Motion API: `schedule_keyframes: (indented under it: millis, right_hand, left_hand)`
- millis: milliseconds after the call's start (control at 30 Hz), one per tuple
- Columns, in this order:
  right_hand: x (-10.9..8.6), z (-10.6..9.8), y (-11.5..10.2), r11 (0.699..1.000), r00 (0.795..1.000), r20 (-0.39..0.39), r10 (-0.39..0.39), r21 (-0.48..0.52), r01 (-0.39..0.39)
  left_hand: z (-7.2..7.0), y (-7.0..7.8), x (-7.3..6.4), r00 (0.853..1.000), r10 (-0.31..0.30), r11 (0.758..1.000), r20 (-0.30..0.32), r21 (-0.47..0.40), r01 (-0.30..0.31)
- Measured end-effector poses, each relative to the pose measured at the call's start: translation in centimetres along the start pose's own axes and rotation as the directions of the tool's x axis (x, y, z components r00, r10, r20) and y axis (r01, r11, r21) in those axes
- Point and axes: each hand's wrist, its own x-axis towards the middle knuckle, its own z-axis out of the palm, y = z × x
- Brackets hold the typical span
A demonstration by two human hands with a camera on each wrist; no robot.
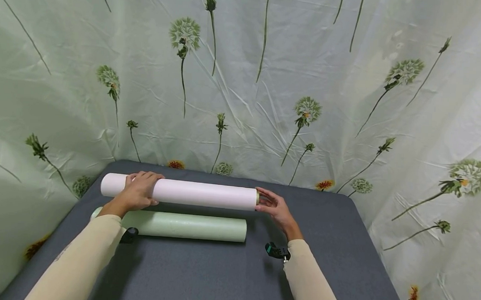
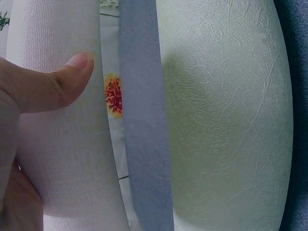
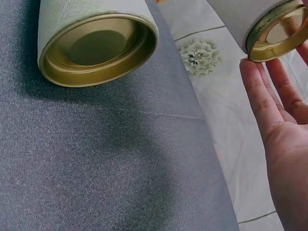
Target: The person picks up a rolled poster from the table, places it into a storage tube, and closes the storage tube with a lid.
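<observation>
A long white tube (image 1: 206, 194) with a gold metal end (image 3: 276, 50) lies crosswise and appears raised off the table. Near its left part, my left hand (image 1: 139, 190) grips it from above, the thumb (image 2: 72, 77) lying across its textured surface. At the other end, my right hand (image 1: 276, 209) touches the rim with fairly straight fingers spread about it. Closer to me, a pale green tube (image 1: 189, 226) rests on the table, roughly parallel to the white one. Its gold recessed end (image 3: 101, 48) faces right, and my left forearm hides part of its left side.
Dark grey cloth covers the table (image 1: 203, 273). A pale curtain (image 1: 243, 96) printed with dandelions hangs along the back and both sides. Black bands (image 1: 276, 251) are worn at both wrists.
</observation>
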Motion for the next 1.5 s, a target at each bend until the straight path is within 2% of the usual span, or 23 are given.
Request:
schedule_keyframes:
  millis: [200,500,767,967,1233,1500]
  right_hand:
    - [-0.5,0.2,-0.4,0.999,1.0,-0.024,-0.018,0.035,0.018]
    - [-0.9,-0.1,-0.5,0.999,0.999,-0.012,-0.035,0.008,0.035]
    - [-1.2,-0.7,-0.7,1.0,1.0,-0.001,-0.015,-0.008,0.015]
    - [-1.2,-0.7,-0.7,0.999,0.999,-0.006,-0.04,-0.003,0.04]
    - [-1.3,-0.5,-0.9,0.999,0.998,-0.046,-0.033,-0.019,0.032]
    - [-1.4,-0.3,-1.0,0.999,0.998,-0.053,-0.035,-0.032,0.034]
  left_hand:
    - [-0.1,0.2,0.1,1.0,-0.002,1.0,0.017,0.013,0.001]
    - [-0.3,0.6,-0.1,0.999,0.031,0.998,0.025,0.051,-0.032]
    - [-0.2,0.7,0.1,0.998,0.055,0.995,0.006,0.078,-0.056]
    - [-0.5,0.8,0.0,0.998,0.057,0.994,0.002,0.088,-0.057]
    - [-0.4,0.8,0.0,0.996,0.088,0.992,-0.02,0.092,-0.086]
    - [-0.3,0.8,-0.2,0.995,0.101,0.991,-0.003,0.086,-0.1]
